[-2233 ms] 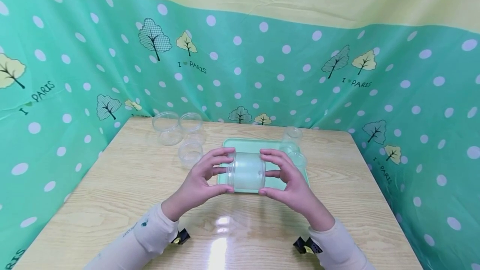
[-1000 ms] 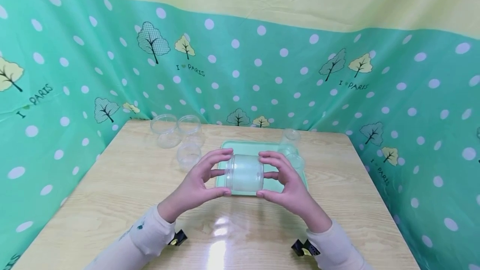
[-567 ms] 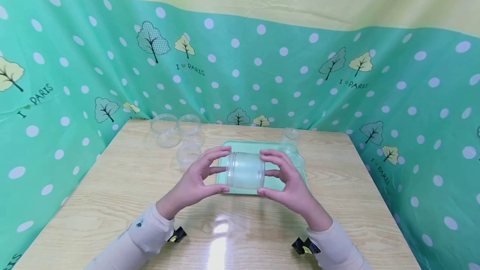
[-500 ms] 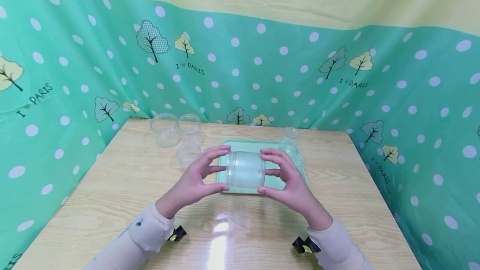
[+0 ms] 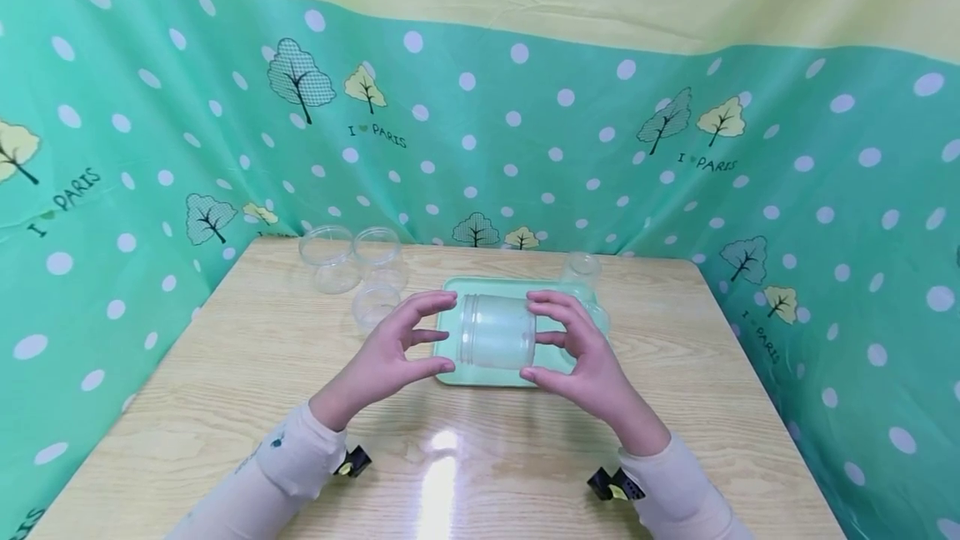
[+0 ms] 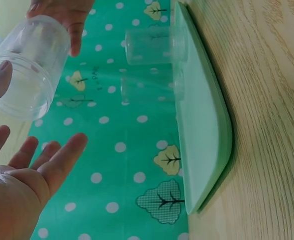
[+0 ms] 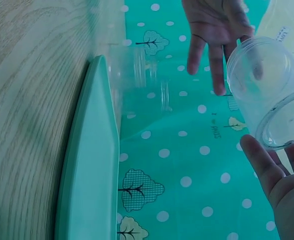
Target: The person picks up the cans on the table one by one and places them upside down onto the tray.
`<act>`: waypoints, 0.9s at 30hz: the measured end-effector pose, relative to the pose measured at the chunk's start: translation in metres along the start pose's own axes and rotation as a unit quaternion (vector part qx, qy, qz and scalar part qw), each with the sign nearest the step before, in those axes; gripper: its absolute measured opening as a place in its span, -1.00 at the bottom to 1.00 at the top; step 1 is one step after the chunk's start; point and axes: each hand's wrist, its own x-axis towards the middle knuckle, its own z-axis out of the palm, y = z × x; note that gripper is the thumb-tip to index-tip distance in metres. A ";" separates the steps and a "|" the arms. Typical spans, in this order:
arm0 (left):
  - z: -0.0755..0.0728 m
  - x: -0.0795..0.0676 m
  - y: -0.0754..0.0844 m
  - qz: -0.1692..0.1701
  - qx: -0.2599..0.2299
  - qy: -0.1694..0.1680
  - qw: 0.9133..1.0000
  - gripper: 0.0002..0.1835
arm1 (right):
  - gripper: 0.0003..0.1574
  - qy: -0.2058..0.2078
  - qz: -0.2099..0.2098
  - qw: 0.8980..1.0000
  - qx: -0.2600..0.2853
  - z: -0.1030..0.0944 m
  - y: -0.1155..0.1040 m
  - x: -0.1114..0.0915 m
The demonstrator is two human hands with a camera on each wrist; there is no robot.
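Note:
A clear, wide-mouthed jar (image 5: pixel 501 332) lies sideways in the air above the green tray (image 5: pixel 491 285), its threaded rim to the left. My right hand (image 5: pixel 592 365) holds it at the base end, thumb below and fingers above. Facing the rim, my left hand (image 5: pixel 382 357) is spread, with a gap between its fingertips and the jar. In the left wrist view the same gap shows between the left hand (image 6: pixel 26 190) and the jar (image 6: pixel 29 70). The right wrist view shows the jar's base (image 7: pixel 289 120) near the right fingers (image 7: pixel 259 162).
Clear jars (image 5: pixel 581 269) stand at the tray's right side, partly hidden by the right hand. Several clear jars, among them a wide one (image 5: pixel 326 248), stand at the table's back left. A polka-dot curtain (image 5: pixel 480 123) encloses the wooden table (image 5: pixel 247 340).
The left hand has let go of the jar's rim and drawn slightly left. The right hand has shifted the jar a little right and up.

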 end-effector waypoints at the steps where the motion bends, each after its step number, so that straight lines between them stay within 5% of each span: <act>1: 0.000 0.000 0.000 -0.006 0.002 0.000 1.000 -0.15 | -0.01 0.002 0.000 1.000 -0.001 -0.001 0.000 0.000; 13: 0.003 -0.001 -0.011 -0.087 0.041 -0.008 0.995 -0.24 | -0.01 0.023 -0.004 1.000 -0.017 -0.008 -0.002 0.002; 27: 0.010 -0.002 -0.004 -0.091 0.051 -0.076 0.992 -0.44 | -0.03 0.040 0.004 0.999 -0.034 -0.018 -0.012 0.013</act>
